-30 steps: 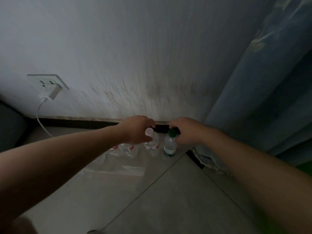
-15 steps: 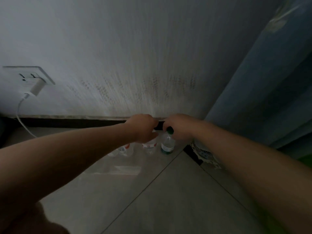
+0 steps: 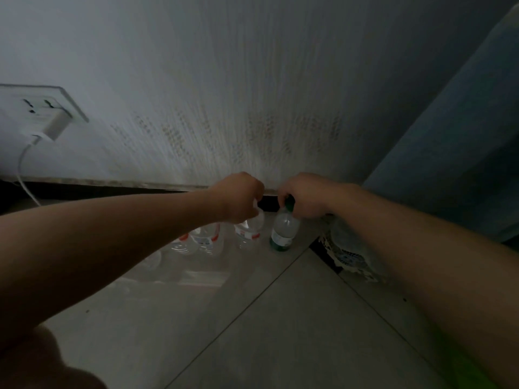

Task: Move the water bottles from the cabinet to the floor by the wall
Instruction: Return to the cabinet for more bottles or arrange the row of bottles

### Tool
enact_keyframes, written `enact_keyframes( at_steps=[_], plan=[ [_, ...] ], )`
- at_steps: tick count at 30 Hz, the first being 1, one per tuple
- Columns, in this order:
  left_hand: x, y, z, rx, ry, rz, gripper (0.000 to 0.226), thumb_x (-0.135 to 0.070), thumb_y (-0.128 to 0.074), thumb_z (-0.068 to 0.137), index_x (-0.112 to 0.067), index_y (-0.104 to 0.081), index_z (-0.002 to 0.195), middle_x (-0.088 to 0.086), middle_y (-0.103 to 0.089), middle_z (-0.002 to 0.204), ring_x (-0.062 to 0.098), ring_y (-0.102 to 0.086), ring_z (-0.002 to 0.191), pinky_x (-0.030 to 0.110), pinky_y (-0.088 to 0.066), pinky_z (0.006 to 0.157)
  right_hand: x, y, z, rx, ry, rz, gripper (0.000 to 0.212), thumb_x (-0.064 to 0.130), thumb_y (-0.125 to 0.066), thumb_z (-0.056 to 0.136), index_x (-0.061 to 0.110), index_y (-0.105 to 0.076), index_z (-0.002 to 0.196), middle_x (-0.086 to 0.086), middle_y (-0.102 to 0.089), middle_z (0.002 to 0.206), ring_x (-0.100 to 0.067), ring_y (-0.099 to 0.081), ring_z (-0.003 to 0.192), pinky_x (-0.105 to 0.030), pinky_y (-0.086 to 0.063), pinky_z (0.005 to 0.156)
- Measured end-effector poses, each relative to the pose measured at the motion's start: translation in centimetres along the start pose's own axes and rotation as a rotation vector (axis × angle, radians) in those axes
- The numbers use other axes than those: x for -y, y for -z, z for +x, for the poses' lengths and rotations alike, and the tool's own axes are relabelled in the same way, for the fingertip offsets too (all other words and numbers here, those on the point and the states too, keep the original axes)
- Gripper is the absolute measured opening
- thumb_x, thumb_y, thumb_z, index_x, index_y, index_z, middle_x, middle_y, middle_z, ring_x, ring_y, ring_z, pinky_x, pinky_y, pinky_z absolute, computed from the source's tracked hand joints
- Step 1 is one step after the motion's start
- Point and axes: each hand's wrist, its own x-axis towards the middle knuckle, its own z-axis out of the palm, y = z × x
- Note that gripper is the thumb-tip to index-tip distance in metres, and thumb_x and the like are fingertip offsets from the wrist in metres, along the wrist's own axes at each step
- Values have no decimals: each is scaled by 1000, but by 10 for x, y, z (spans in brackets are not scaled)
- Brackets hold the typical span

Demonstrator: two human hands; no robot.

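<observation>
A row of clear water bottles stands on the tiled floor against the wall. My left hand (image 3: 238, 199) grips the top of a clear bottle with a red-and-white label (image 3: 248, 230). My right hand (image 3: 304, 196) grips the dark green cap of a green-labelled bottle (image 3: 282, 231), the rightmost in the row. Both bottles stand upright on the floor, close together. To their left stand more red-labelled bottles (image 3: 206, 238), partly hidden by my left forearm.
The white wall (image 3: 252, 94) meets a dark skirting board (image 3: 112, 188). A wall socket (image 3: 42, 106) at the left holds a white charger with a cable hanging down. A blue curtain (image 3: 455, 153) hangs at the right, with a lace-edged cloth (image 3: 351, 254) at its foot.
My head has moved closer and lower, so the wall and socket look larger. Both hands have lowered slightly with the bottles, which now stand on the floor; the grips are unchanged.
</observation>
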Motion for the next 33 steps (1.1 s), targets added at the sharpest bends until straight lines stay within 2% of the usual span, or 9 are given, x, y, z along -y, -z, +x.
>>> enact_keyframes(
  at_steps=[5,9,12,17,24,30,33],
  plan=[
    [-1,-1,2,-2,-23,-15,27,-23,-69,86,-20,-64,113,-4,-50,97,17,-52,95,27,-37,75,-7,2,0,-24,-17,30,35,23,-71,83,23,-64,117,-3,-56,119,-16,-50,95,-29,-47,76],
    [-2,0,8,-9,-28,-42,28,-21,-70,83,-23,-66,110,-2,-59,102,16,-54,96,28,-41,77,-14,3,-2,-62,-49,77,34,23,-72,82,20,-66,116,-3,-58,119,-17,-53,99,-30,-50,79],
    [-4,2,12,-13,-28,-69,31,-16,-70,81,-25,-67,111,-1,-60,108,19,-56,105,29,-44,84,-18,4,-4,-90,-87,100,37,25,-73,82,19,-66,117,-5,-58,121,-20,-56,106,-33,-52,86],
    [-9,4,18,-1,-66,-79,33,-11,-69,81,-23,-69,112,0,-63,111,18,-56,107,24,-38,81,-24,3,-1,-106,-125,117,37,26,-74,81,18,-66,116,-5,-60,121,-20,-57,106,-29,-51,84],
    [-15,5,27,-10,-114,-117,35,-6,-69,79,-22,-70,110,1,-64,111,19,-58,104,25,-41,82,-30,0,2,-142,-153,157,37,30,-77,79,17,-68,112,-4,-63,117,-19,-58,104,-26,-48,78],
    [-18,2,33,38,-104,-110,40,-7,-67,77,-24,-67,113,5,-61,112,23,-57,105,40,-50,89,-31,-3,7,-161,-140,141,40,33,-79,75,16,-68,109,-5,-63,115,-20,-59,101,-29,-51,81],
    [-19,-1,35,38,-84,-82,44,-18,-70,79,-25,-61,121,4,-61,117,24,-57,108,38,-50,88,-33,-5,6,-157,-124,136,40,32,-79,76,15,-66,111,-6,-62,114,-17,-54,94,-27,-48,77]
  ],
)
